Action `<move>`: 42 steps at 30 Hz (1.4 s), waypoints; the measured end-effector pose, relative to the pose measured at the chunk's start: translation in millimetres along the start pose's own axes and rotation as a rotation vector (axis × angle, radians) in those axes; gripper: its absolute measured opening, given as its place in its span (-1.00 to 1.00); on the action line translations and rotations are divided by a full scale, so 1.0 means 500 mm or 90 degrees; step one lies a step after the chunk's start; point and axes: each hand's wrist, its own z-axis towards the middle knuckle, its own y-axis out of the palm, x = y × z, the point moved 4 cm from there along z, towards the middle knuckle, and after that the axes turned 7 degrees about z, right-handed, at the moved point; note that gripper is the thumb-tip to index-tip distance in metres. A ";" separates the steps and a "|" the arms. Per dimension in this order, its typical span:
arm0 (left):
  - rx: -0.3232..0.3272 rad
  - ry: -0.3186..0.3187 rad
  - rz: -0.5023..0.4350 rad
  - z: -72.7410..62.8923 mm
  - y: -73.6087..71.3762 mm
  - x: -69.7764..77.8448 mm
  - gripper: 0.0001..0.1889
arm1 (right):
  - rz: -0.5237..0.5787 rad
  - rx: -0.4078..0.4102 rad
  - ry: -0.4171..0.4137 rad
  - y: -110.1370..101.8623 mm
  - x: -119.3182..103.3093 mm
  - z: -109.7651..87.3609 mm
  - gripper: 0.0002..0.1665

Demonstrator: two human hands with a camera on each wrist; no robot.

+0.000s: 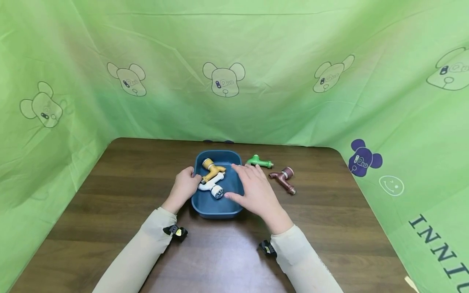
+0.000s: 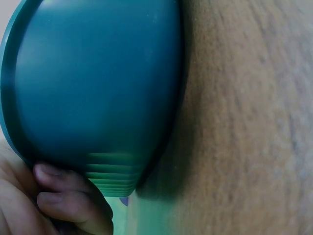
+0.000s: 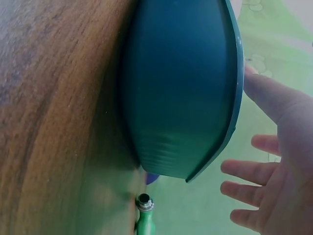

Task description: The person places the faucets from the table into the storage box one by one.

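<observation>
A blue plastic basin (image 1: 216, 208) stands on the table, holding a yellow faucet (image 1: 214, 169) and a white faucet (image 1: 212, 186) that lie close together. My left hand (image 1: 185, 185) grips the basin's left rim, thumb over the edge; in the left wrist view its curled fingers (image 2: 73, 205) are outside, under the rim. Over the right rim hovers my right hand (image 1: 257, 191), fingers spread and nothing held. In the right wrist view that hand (image 3: 288, 161) has its thumb reaching over the basin wall (image 3: 181, 88). Whether it touches the rim, I cannot tell.
Right of the basin lies a green faucet (image 1: 259, 161), partly behind my right hand. A reddish-brown faucet (image 1: 283, 179) lies farther right on the wooden table (image 1: 322, 244). Green cloth (image 1: 271, 114) with printed bear heads hangs behind and along both sides.
</observation>
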 end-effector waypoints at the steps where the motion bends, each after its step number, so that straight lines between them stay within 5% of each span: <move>1: 0.001 0.001 0.000 0.000 0.000 0.000 -0.71 | -0.002 0.001 0.003 -0.001 0.002 0.000 0.07; 20: 0.003 -0.011 0.010 0.001 -0.001 0.000 -0.71 | -0.011 0.085 0.002 -0.017 0.018 0.002 -0.02; 42: 0.007 -0.003 0.010 -0.001 0.001 0.000 -0.72 | -0.011 0.110 0.066 -0.028 0.047 -0.001 -0.05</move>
